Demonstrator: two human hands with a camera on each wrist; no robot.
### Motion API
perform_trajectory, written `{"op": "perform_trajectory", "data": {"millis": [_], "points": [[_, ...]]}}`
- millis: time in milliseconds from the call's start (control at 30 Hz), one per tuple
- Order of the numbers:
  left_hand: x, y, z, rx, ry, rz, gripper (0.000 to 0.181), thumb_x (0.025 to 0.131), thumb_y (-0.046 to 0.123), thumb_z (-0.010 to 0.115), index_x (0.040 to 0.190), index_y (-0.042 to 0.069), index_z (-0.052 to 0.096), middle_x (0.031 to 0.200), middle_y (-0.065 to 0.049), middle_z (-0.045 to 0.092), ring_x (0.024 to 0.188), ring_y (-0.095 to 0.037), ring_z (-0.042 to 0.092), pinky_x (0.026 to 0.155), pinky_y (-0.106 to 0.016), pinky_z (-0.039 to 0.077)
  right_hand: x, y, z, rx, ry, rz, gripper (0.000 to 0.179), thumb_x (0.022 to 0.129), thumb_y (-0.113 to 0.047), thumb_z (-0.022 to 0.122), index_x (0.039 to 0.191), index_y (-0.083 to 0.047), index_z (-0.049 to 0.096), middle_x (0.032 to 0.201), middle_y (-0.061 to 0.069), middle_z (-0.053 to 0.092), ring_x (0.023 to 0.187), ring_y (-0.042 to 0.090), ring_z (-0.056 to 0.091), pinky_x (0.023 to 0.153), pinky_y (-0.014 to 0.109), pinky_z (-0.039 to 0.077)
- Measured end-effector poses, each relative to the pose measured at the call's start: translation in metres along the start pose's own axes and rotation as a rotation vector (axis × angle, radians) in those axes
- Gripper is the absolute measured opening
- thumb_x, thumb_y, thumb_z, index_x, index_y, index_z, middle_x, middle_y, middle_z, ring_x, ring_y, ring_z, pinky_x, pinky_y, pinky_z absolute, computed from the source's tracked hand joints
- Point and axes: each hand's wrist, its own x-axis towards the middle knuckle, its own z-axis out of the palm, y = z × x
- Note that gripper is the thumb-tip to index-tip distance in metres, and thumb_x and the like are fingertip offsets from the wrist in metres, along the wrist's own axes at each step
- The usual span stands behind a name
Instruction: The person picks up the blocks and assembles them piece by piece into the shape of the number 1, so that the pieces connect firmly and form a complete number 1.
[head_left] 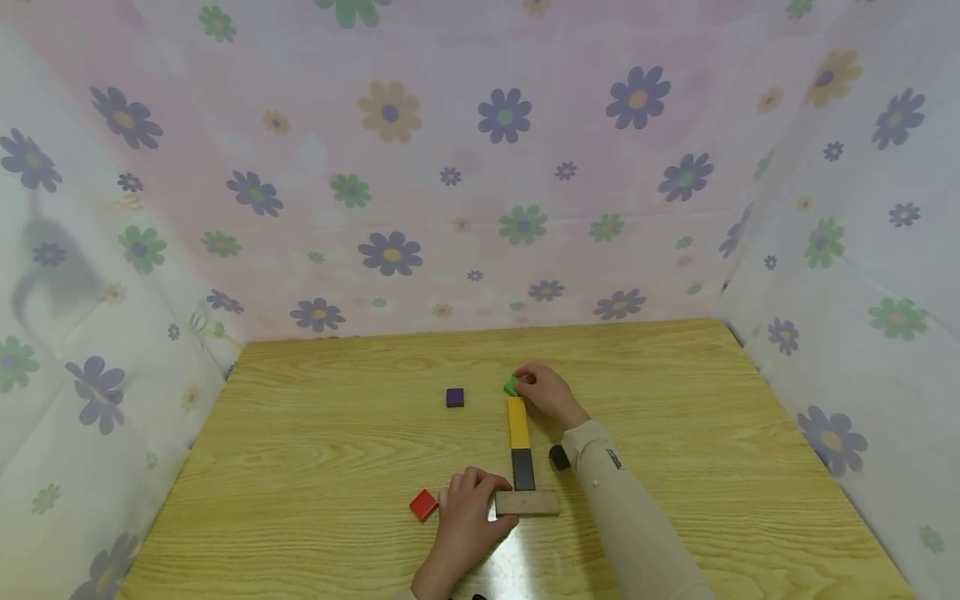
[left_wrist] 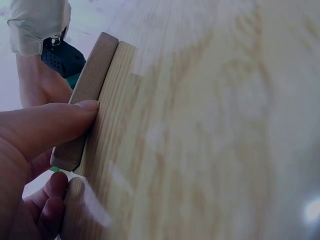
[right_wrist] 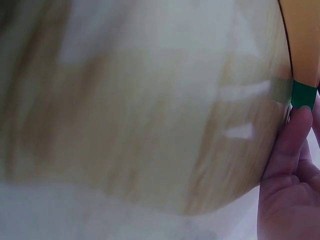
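A plain wooden block (head_left: 531, 503) lies crosswise on the table, and my left hand (head_left: 467, 521) pinches its left end between thumb and fingers. In the left wrist view the thumb presses along the near face of that block (left_wrist: 97, 70). From its far side a black block (head_left: 523, 469) and then a yellow block (head_left: 517, 422) run away from me in a line. At the far end of the yellow one, my right hand (head_left: 551, 393) pinches a small green block (head_left: 512, 386). The right wrist view has the green block (right_wrist: 303, 95) against the yellow block's end.
A purple square block (head_left: 455, 397) lies left of the line. Beside my left hand is a red block (head_left: 423, 505). A small black piece (head_left: 558, 457) sits close to the right sleeve. Flowered cloth (head_left: 450, 208) surrounds the wood-grain table (head_left: 315, 450) at the back and sides.
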Motion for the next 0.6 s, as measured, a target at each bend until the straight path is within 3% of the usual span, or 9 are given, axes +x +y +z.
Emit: {"op": "perform_trajectory", "data": {"millis": [600], "points": [[-0.0005, 0.0023, -0.0009, 0.012, -0.006, -0.014, 0.035, 0.066, 0.039, 0.074, 0.097, 0.035, 0.059, 0.094, 0.013, 0.041, 0.079, -0.009, 0.033, 0.064, -0.031, 0.019, -0.002, 0.0002, 0.0004, -0.018, 0.001, -0.028, 0.028, 0.088, -0.022, 0.056, 0.114, -0.01, 0.058, 0.098, 0.003, 0.057, 0.089, 0.019, 0.053, 0.08, 0.039, 0.041]]}}
